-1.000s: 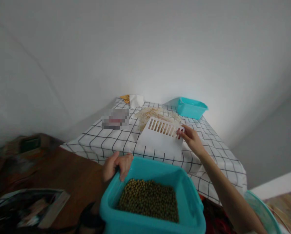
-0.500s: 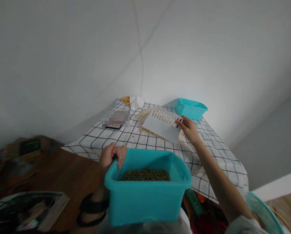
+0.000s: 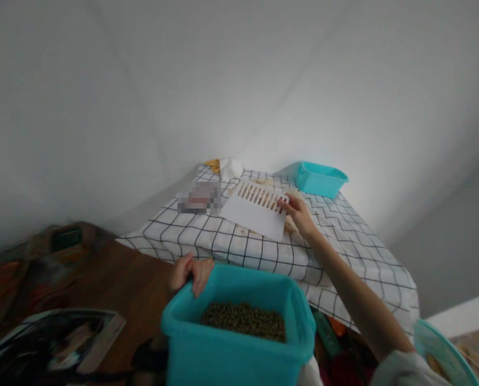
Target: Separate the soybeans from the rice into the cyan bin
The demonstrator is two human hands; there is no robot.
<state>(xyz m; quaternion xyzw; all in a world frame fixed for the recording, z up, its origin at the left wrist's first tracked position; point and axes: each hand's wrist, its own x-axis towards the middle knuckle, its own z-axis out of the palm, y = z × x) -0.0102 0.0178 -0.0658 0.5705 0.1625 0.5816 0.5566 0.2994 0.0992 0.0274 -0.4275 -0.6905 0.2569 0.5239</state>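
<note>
Left hand (image 3: 193, 273) has its grip on the tub (image 3: 227, 362), at the far left corner of the rim. Tub is in front of the surface (image 3: 203, 234), green beads (image 3: 245, 321) inside. Vs half a second ago: tub sits lower in view, more beads show. Right hand (image 3: 298, 212) has its grip pinched on the right end of the slotted board (image 3: 253, 214). Board is over the surface, contact unclear; it's shifted left, away from the small bin (image 3: 322, 182). Small bin and white cloth (image 3: 230, 169) haven't moved on the surface.
</note>
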